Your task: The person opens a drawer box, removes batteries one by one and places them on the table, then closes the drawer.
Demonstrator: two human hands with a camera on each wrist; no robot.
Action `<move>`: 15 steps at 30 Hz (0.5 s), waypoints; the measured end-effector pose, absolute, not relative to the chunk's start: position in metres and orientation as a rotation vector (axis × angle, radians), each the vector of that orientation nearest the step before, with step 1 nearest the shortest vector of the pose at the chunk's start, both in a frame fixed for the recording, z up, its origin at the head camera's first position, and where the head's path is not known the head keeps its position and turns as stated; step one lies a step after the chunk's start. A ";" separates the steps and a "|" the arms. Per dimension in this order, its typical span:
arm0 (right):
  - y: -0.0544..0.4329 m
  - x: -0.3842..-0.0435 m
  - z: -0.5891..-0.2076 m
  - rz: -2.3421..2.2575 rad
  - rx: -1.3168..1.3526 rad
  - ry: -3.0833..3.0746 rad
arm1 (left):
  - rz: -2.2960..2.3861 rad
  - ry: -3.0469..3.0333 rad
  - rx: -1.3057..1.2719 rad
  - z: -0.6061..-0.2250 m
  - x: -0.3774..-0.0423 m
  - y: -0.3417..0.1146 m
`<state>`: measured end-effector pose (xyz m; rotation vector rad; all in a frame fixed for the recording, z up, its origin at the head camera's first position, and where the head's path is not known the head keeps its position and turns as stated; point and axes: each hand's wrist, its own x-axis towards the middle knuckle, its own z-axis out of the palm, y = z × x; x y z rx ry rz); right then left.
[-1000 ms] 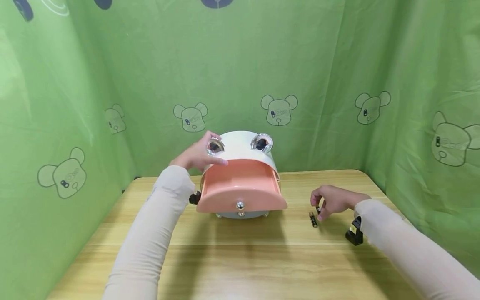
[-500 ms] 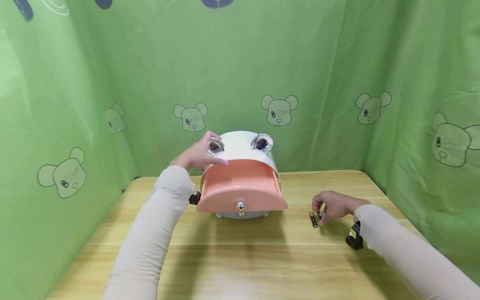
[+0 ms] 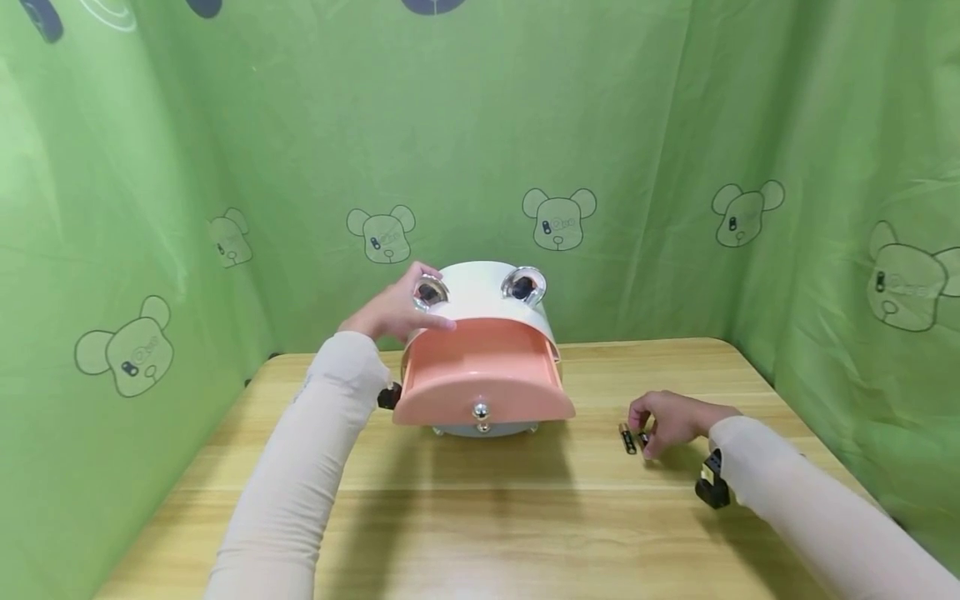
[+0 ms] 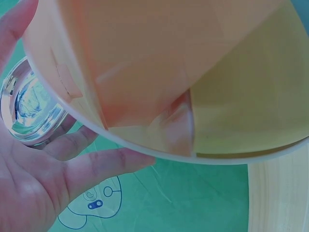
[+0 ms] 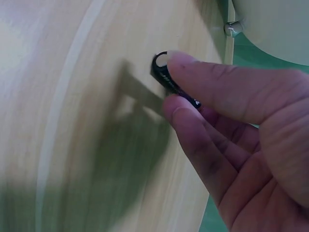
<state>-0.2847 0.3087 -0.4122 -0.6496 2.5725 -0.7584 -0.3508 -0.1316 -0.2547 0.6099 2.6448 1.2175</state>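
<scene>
Right of the box (image 3: 476,287), a battery (image 5: 166,81) is pinched by the right hand (image 3: 670,418), just beside a second battery (image 3: 627,439); the box is gripped by the left hand (image 3: 392,308). Apparent step: pick-up, a clean lift being called for.

Green curtains (image 3: 450,125) enclosed the space at the back and on both sides, falling in soft creases. Outlined bear faces (image 3: 558,237) dotted the cloth, and dark purple shapes (image 3: 433,6) were cut off by the upper edge of the head view. A pale wooden desk (image 3: 615,542) with streaked grain and rounded far corners stood between them. Light brightened the left curtain, and blurred shadows lay across the wood.
</scene>
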 end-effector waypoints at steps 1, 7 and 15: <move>0.309 -0.284 -0.412 -0.756 -0.651 2.574 | 1.221 2.642 0.608 -0.255 -0.351 -0.131; 0.312 -0.284 -0.418 -0.765 -0.655 2.577 | 1.219 2.647 0.614 -0.255 -0.351 -0.131; 0.314 -0.283 -0.423 -0.759 -0.616 2.613 | 1.221 2.649 0.617 -0.255 -0.351 -0.131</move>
